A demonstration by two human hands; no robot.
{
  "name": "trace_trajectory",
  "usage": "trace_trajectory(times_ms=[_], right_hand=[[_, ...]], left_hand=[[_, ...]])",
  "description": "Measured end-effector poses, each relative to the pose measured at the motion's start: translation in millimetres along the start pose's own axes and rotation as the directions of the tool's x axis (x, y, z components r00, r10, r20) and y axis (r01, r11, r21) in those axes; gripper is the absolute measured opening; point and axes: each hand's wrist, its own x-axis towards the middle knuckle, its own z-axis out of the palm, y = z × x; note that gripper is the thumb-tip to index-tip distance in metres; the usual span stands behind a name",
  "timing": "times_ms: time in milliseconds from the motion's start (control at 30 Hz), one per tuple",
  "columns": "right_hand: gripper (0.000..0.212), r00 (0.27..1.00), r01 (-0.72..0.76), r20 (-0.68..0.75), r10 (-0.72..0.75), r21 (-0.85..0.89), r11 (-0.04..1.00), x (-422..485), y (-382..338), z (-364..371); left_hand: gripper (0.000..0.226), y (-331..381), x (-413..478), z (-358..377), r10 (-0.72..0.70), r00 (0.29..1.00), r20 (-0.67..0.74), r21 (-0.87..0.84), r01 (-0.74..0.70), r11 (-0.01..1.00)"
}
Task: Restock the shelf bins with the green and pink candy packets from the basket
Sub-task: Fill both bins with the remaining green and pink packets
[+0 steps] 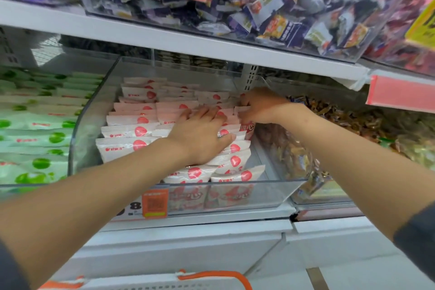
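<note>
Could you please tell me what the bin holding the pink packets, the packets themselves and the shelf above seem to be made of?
The bin: clear, glossy rigid plastic, likely acrylic; packets show through its walls. The pink packets: thin, slightly shiny plastic film with crimped ends. The shelf: smooth white, probably painted metal, though unsure.

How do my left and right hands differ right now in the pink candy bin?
The left hand lies flat, fingers straight, pressing on the pink packets mid-bin; the right hand curls its fingers round packet edges. The left hand sits nearer the front; the right hand reaches further back, by the right wall of the clear bin. Both touch pink packets in the same bin.
</note>
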Motion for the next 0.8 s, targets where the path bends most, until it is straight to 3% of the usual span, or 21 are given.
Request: trace_trajectory(times_ms=[200,333,400,467,600,700,800], right_hand=[[0.035,0.984,-0.105,-0.131,0.123,0.133,0.985,13.2,-3.4,13.5],[0.024,0.959,-0.195,-0.170,0.227,0.185,0.963,-10.1,-7.0,9.0],[0.023,0.926,-0.100,-0.335,0.176,0.232,0.968,-40.8,-17.3,1.7],[0.021,0.866,0.047,-0.485,0.120,0.318,0.947,-79.4,-40.6,-4.0],[0.016,0.831,0.288,-0.555,-0.026,0.390,0.875,-144.6,-108.3,8.2],[0.014,0.859,0.360,-0.503,-0.094,0.463,0.810,-173.2,-158.5,41.4],[0.014,0.936,0.310,-0.320,-0.145,0.556,0.772,-193.9,-197.1,101.4]], left_hand=[[0.061,-3.1,3.9,0.1,-0.004,0.999,0.039,-0.043,0.006,0.999],[0.056,-7.0,-3.6,-10.7,-0.027,0.999,0.031,-0.339,0.036,0.940],[0.043,-3.1,-20.8,-19.5,-0.078,0.994,-0.078,-0.471,0.033,0.882],[0.021,4.9,-47.7,-28.1,-0.131,0.968,-0.216,-0.467,0.015,0.884],[0.010,20.4,-118.2,-37.0,-0.223,0.905,-0.363,-0.370,0.080,0.926],[0.008,14.2,-179.3,-21.2,-0.329,0.910,-0.254,-0.416,0.204,0.886],[0.019,-16.2,-235.3,17.2,-0.476,0.879,0.023,-0.404,0.443,0.800]])
